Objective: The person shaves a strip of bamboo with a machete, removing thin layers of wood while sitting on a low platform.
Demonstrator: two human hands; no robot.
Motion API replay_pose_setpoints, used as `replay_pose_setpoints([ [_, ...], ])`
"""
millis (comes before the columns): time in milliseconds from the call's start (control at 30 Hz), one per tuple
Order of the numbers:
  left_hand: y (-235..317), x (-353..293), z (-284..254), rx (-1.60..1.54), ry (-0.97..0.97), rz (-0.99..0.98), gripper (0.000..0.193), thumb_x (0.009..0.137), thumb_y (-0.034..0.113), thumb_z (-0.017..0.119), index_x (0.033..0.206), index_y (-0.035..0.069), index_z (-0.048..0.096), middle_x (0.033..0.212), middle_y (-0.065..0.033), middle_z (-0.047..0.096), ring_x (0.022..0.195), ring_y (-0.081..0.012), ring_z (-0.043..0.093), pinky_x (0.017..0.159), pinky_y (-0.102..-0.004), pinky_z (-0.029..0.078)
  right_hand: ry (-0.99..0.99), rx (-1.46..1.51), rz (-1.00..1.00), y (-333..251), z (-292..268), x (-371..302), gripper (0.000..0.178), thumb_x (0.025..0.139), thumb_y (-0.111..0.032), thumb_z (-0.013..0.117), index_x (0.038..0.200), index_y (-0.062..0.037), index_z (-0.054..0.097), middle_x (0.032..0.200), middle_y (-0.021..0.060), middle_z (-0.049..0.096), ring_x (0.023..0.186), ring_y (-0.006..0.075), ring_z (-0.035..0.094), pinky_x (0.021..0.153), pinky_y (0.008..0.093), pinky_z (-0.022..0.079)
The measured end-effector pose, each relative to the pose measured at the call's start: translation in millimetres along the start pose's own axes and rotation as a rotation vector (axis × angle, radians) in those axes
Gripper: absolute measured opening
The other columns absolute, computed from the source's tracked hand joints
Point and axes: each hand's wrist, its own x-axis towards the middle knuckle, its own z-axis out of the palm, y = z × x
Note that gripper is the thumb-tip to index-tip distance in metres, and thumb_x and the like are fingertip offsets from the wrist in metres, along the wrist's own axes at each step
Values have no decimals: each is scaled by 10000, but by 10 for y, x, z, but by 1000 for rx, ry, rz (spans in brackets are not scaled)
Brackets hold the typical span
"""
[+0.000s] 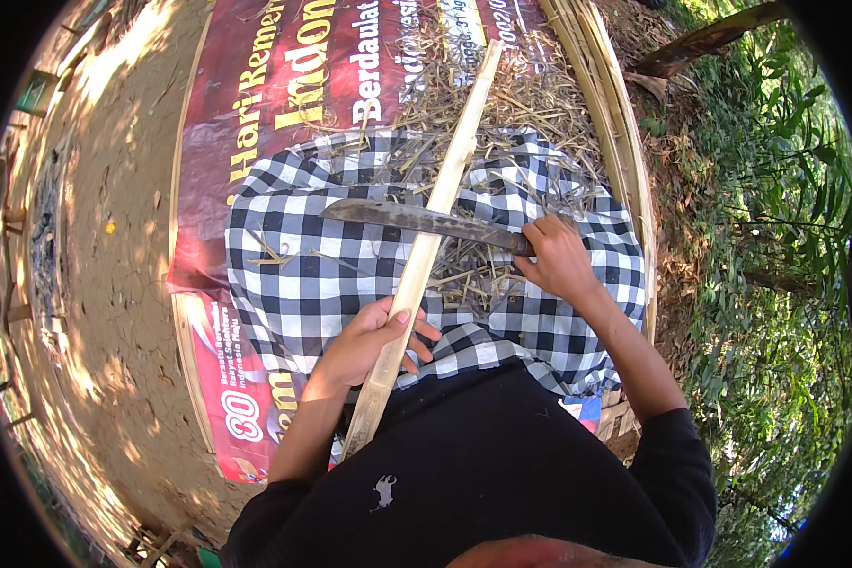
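Observation:
A long pale strip of split bamboo [417, 265] runs slantwise from beside my body to the far side. My left hand [362, 343] is closed around its near part, thumb on top and fingertips showing past the right edge. In my right hand [560, 257] is the dark handle of a machete [379, 214], gripped at the right. Its long worn blade points left and lies across the bamboo, over its middle. Beneath both, a black-and-white checkered cloth [293, 293] covers my lap, with thin shavings scattered on it.
Beyond the cloth lies a red printed banner [246, 85], strewn with bamboo shavings [540, 99]. Long bamboo pieces [620, 133] edge it on the right. Bare earth [114, 284] extends on the left; leafy plants [786, 208] and a wooden log [715, 43] are at the right.

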Motion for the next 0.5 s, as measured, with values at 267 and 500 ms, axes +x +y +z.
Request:
replay_pose_setpoints([
  [267,26,79,10,95,101,-29,370,1094,336,372,1153,1,517,912,-152,675,572,-142,616,475,-265,501,-159,229,175,-25,81,-41,285,749,-265,754,805,-29,605,707,153,655,659,375,656,640,478,525],
  [500,76,-27,128,140,122,-17,349,1102,336,353,1110,16,493,676,9,436,416,-64,427,376,-221,372,24,-35,12,445,311,147,205,652,-193,746,770,-88,615,740,122,685,683,335,685,648,452,541],
])
